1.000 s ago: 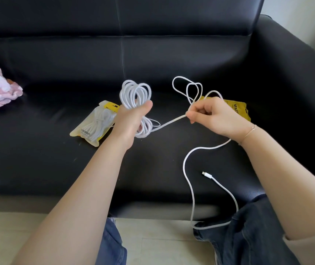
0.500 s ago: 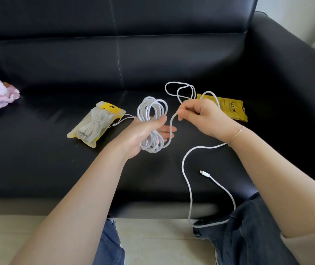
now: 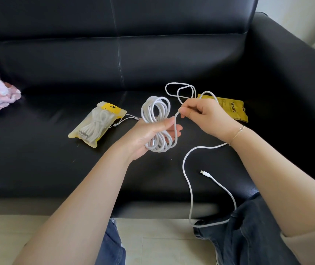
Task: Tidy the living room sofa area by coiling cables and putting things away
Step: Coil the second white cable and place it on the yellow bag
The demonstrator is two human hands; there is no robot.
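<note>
White braided charging cable (image 3: 155,123) sits half-coiled over the black leather sofa (image 3: 57,73); the left hand (image 3: 149,134) grips the loops, thumb clamped across them. The right hand (image 3: 204,115) pinches the loose strand, whose plug (image 3: 205,172) lies on the seat.

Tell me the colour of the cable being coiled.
White, a plain white cable, seen clearly against the black sofa in the head view.
</note>
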